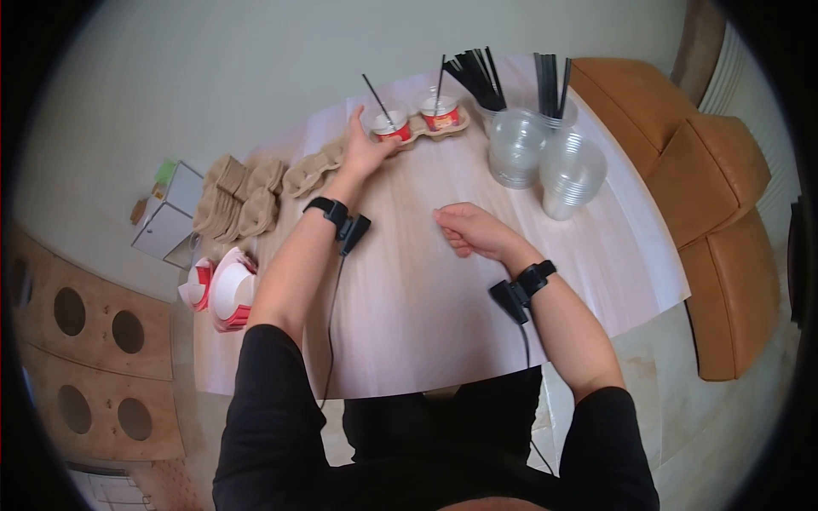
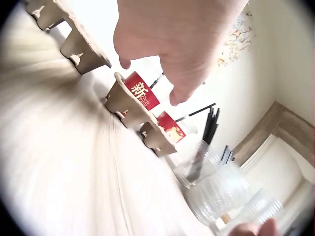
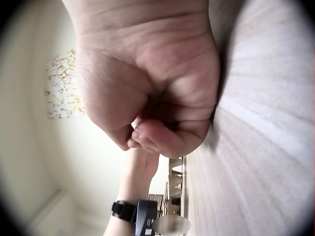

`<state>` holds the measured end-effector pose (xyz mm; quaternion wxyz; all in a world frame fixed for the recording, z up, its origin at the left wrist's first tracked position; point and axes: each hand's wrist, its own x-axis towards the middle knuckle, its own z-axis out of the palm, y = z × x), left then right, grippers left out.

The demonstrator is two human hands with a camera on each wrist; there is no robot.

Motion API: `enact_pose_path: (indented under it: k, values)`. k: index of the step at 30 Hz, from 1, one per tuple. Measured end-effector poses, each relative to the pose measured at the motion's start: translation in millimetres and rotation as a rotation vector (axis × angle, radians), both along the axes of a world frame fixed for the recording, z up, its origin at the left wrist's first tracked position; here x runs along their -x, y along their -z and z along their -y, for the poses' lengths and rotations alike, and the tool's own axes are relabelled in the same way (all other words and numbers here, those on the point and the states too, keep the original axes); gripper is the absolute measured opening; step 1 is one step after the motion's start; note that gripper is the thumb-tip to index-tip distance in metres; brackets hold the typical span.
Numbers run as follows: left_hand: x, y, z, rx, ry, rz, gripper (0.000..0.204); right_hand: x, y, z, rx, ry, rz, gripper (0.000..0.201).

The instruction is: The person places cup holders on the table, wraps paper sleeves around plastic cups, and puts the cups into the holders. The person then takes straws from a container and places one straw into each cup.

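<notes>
My left hand (image 1: 366, 153) reaches to the back of the table, thumb and fingers spread beside a cup (image 1: 394, 132) with a red printed sleeve and a black straw. In the left wrist view, the fingertips hover by this cup's red sleeve (image 2: 141, 91). A second red-sleeved cup (image 1: 441, 117) with a straw stands next to it; both sit in a cardboard cup carrier (image 2: 125, 105). Over the middle of the table is my right hand (image 1: 474, 230), fingers curled in toward the palm (image 3: 172, 73), with nothing visible in its grasp.
Stacked cardboard carriers (image 1: 223, 200) stand at the left, another carrier (image 1: 308, 173) nearer the cups. Red-and-white paper sleeves (image 1: 232, 294) lie at the left edge. Stacked clear plastic cups (image 1: 517, 153) and black straws (image 1: 550, 85) in containers stand back right. A brown sofa (image 1: 682, 170) adjoins the table.
</notes>
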<state>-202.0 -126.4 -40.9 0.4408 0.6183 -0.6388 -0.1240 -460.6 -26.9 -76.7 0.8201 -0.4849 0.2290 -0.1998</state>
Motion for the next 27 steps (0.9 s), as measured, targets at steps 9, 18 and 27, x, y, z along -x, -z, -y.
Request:
enact_pose_path:
  k: [9, 18, 27]
  values:
    - [12.3, -0.3, 28.0, -0.072, -0.175, 0.101, 0.088, -1.9, 5.1, 0.0, 0.058, 0.016, -0.045, 0.032]
    - [4.3, -12.6, 25.9, 0.010, -0.109, -0.017, 0.080, -3.0, 3.1, 0.8, 0.098, 0.013, -0.077, 0.017]
    - [-0.8, -67.0, -63.1, -0.027, 0.060, -0.537, 0.074, -0.9, 2.1, 0.7, 0.022, 0.048, -0.014, 0.017]
